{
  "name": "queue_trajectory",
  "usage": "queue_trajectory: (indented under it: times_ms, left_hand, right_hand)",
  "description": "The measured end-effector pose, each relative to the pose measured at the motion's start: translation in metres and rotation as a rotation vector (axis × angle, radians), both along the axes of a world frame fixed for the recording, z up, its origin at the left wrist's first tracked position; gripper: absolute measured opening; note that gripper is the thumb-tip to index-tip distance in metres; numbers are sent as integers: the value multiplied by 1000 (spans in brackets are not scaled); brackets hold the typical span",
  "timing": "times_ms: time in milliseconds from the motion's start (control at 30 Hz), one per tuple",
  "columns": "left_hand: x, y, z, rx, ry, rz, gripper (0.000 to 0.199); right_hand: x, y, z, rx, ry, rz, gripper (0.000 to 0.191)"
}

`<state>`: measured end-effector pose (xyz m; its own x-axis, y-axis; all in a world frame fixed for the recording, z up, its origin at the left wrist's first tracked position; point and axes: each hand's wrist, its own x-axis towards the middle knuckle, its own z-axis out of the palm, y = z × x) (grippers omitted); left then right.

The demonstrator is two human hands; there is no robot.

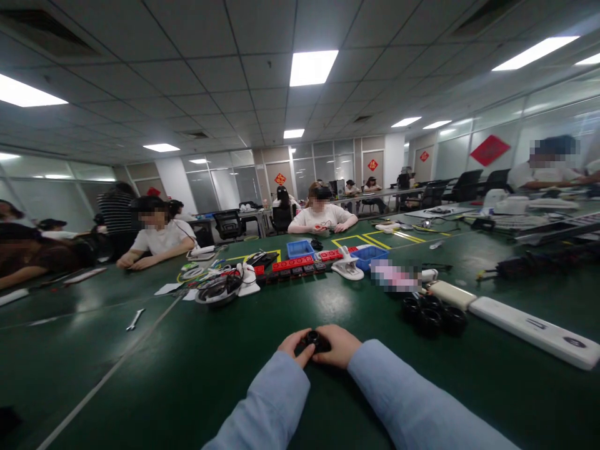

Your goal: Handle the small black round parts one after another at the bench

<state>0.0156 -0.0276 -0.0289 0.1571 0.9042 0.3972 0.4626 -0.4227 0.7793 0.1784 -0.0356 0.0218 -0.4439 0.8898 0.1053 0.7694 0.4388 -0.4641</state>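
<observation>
A small black round part (313, 338) with a ring-like top is held between my two hands, low over the green table (210, 356). My left hand (294, 345) grips its left side with thumb and fingers. Around its right side my right hand (336, 345) is curled, its fingertips mostly hidden. Several black round parts (431, 314) lie grouped to the right, beside a long white device (534, 328).
Red and black strips (293, 264), blue bins (300, 249), a white clamp (347, 265) and coiled cables (219, 289) lie ahead. A wrench (135, 319) rests at left. Several people sit around the tables, one directly opposite.
</observation>
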Motion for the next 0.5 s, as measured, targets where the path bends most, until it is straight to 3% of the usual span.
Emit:
queue_trajectory:
  times_ms: [200, 367, 500]
  left_hand:
    - [0, -1, 2, 15, 51, -8, 31]
    - [4, 1, 3, 45, 100, 159, 23]
    - [6, 0, 3, 35, 92, 202, 23]
  right_hand:
    - [-2, 2, -2, -17, -28, 2, 27]
    - [-16, -1, -5, 62, -108, -211, 26]
    - [-25, -4, -1, 137, -141, -271, 21]
